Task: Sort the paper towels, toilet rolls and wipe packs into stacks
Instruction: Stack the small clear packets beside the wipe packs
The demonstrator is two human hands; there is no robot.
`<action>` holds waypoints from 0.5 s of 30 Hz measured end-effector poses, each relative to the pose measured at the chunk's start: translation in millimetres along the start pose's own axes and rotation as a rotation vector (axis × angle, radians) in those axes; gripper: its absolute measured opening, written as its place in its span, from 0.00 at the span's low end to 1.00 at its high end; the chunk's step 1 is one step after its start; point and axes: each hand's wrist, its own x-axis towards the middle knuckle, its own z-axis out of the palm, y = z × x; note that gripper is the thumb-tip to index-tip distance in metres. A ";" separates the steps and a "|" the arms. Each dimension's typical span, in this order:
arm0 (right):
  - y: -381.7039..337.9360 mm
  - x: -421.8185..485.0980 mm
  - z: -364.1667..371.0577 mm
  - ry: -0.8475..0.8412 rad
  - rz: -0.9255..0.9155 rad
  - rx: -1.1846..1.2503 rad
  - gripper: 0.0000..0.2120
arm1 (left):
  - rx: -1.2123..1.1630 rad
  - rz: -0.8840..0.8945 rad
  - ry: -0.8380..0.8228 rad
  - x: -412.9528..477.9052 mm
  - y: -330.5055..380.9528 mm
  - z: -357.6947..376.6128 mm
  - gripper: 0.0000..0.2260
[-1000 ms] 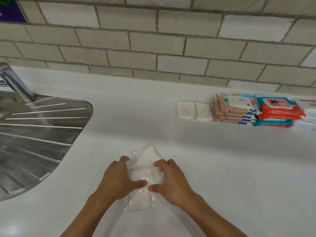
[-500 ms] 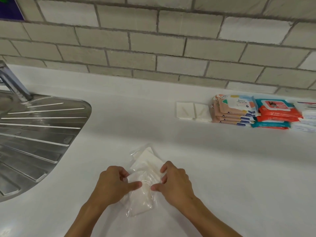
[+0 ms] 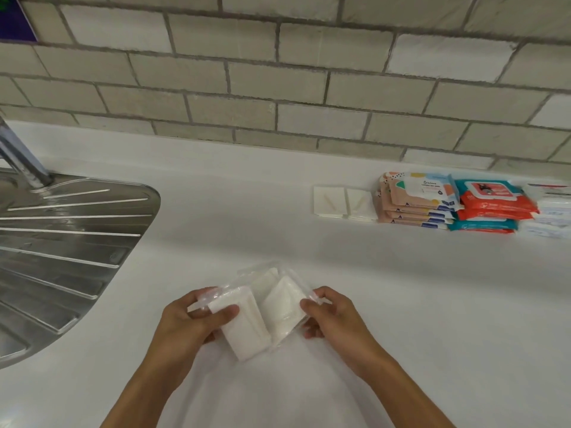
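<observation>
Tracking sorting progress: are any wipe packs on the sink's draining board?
No, the wipe packs are stacked on the counter, well right of the draining board.

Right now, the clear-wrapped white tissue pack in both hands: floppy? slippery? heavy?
Likely floppy: the pack splays in a V between left hand and right hand. Probably light: fingertip pinches carry it. Possibly slippery: the clear film looks glossy and loose.

A wall of pale grey-beige rectangular bricks (image 3: 253, 84) with darker mortar rises behind a smooth white surface (image 3: 231, 211). At the left lie a ribbed stainless-steel drainer (image 3: 61, 242) and a chrome tap (image 3: 27, 168). The light is soft and even.
</observation>
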 end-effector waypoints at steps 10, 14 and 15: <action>9.7 20.2 -10.7 0.071 0.127 0.736 0.13 | -0.467 -0.207 -0.145 27.1 15.1 31.6 0.18; 3.2 25.3 -23.3 -0.019 0.096 0.736 0.21 | -0.461 -0.281 -0.240 43.8 23.9 45.2 0.19; 1.3 27.9 -27.5 -0.013 0.083 0.725 0.22 | -0.437 -0.284 -0.273 47.7 27.1 48.5 0.20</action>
